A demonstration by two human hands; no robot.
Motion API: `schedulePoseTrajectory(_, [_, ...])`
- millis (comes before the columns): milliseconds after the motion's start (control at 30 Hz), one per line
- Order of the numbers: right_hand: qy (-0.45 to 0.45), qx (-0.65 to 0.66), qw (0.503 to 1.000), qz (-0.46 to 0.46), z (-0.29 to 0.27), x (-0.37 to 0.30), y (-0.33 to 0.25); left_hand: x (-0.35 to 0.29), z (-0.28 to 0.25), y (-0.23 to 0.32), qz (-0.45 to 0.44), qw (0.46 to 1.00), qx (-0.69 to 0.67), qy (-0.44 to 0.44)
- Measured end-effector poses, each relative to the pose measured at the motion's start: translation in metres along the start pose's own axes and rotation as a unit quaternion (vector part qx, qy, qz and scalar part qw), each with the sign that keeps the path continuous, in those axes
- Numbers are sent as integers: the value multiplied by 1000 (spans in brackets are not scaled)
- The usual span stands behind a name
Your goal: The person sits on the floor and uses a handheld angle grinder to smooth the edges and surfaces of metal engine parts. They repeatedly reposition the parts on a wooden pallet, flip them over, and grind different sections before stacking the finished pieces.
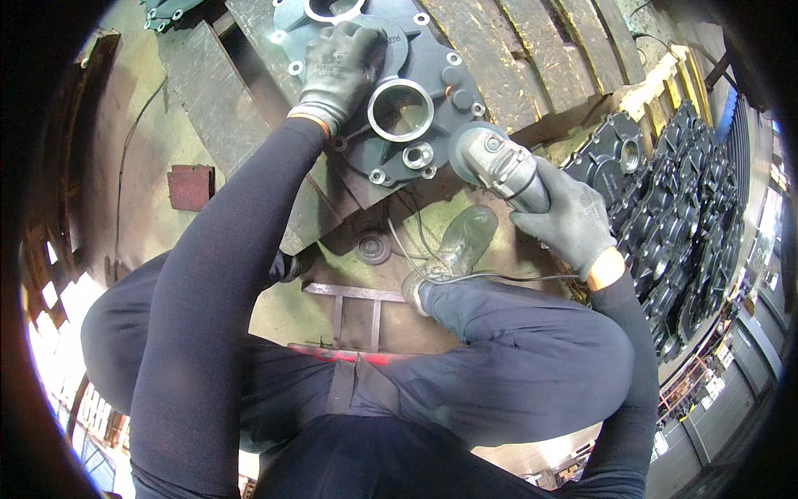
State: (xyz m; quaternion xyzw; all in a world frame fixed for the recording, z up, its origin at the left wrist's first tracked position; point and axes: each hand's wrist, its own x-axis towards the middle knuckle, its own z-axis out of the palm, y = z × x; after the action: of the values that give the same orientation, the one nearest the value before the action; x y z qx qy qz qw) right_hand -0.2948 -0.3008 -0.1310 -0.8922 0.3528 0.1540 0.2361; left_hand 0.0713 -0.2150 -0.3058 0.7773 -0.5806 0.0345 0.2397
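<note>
A grey-green cast metal housing cover (457, 81), with round machined openings and bolt holes round its rim, lies flat ahead of me. My left hand (345, 65), in a grey glove, presses on it beside the upper opening; its fingers are curled down against the casting and their tips are hidden. In my gloved right hand (573, 213) is an angle grinder (509, 169), gripped round its body. The grinder's disc (465, 152) is at the cover's lower right edge; whether the two touch I cannot tell.
Wooden pallet boards (507, 58) support the cover. Many dark castings (682, 216) are stacked at the right. On the floor are a reddish block (191, 187), a round disc (373, 248) and a cable (507, 277) near my boot (465, 241). A metal frame (356, 293) lies beneath me.
</note>
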Motion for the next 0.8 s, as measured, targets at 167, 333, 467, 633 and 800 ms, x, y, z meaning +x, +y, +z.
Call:
schedulePoseTrajectory(167, [-17, 28, 998, 45, -3, -18, 10, 2, -11, 6, -8, 1000, -10, -17])
schedulePoseTrajectory(333, [29, 92, 986, 135, -9, -55, 18, -17, -36, 76, -39, 995, -24, -85])
schedulePoseTrajectory(467, [46, 109, 985, 129, -4, -73, 33, -46, -39, 110, -56, 990, 39, -120])
schedulePoseTrajectory(633, [34, 143, 976, 158, -11, -78, 14, -43, -43, 107, -36, 987, -6, -156])
schedulePoseTrajectory(800, [14, 107, 989, 105, -13, -69, 8, -47, -60, 70, 27, 975, 10, -222])
